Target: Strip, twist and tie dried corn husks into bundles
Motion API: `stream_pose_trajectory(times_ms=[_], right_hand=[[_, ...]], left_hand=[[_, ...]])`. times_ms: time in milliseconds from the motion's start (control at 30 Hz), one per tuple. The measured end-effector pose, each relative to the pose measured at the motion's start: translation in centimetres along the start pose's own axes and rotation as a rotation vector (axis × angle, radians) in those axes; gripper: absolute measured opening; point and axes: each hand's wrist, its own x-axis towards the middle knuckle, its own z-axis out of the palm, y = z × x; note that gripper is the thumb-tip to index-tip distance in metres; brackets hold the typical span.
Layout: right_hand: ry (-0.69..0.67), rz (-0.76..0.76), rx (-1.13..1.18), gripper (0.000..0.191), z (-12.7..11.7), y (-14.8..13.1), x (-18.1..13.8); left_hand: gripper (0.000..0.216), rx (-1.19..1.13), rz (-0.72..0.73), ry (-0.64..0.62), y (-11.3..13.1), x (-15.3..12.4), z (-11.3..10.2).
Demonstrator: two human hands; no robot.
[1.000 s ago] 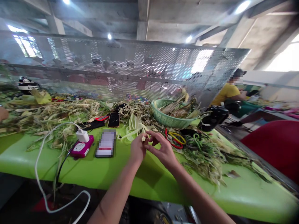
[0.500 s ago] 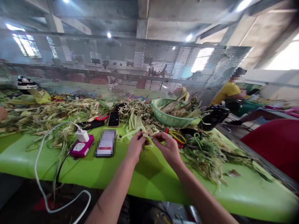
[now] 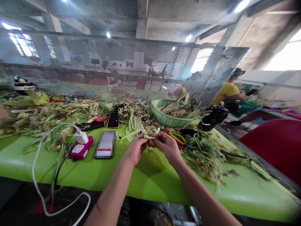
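Between my two hands is a pale green strip of corn husk [image 3: 148, 137], pinched at its ends over the green table [image 3: 150, 175]. My left hand [image 3: 137, 147] grips it with thumb and forefinger; the lower fingers are partly hidden. From the other side my right hand [image 3: 168, 146] pinches the same strip, fingers curled. A short end hangs beneath the fingertips. Just beyond them lie wider pale husk leaves [image 3: 136, 122]. Yellow-handled scissors [image 3: 177, 138] rest right of my right hand, beside a heap of green twisted strips [image 3: 199, 147].
A green basket [image 3: 172, 119] of dry husks stands behind my hands. Left of them lie a phone [image 3: 105, 144], a second phone [image 3: 113, 120] and a magenta power strip [image 3: 81, 148] with a white cable. Dry husks [image 3: 58, 110] cover the back left. A person in yellow [image 3: 227, 92] sits at right.
My fingertips have drawn closer together on the strip, and its loose end now hangs lower. The whole view has shifted slightly; the things on the table have stayed put.
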Motion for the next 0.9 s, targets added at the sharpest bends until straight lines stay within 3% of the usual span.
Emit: stream_pose_trajectory(times_ms=[200, 367, 667, 900], right_hand=[[-0.03, 0.02, 0.044, 0.028, 0.0, 0.0, 0.0], [-0.047, 0.017, 0.012, 0.029, 0.3, -0.3, -0.1], [-0.057, -0.01, -0.013, 0.032, -0.3, -1.0, -0.5], [-0.192, -0.142, -0.131, 0.03, 0.1, -1.2, -0.6]], left_hand=[[0.023, 0.037, -0.012, -0.039, 0.0, -0.1, -0.1], [0.033, 0.155, 0.02, 0.062, -0.4, 0.0, -0.3], [0.028, 0.066, 0.097, 0.262, -0.3, 0.7, -0.8], [0.028, 0.134, 0.123, 0.33, 0.1, 0.6, -0.7]])
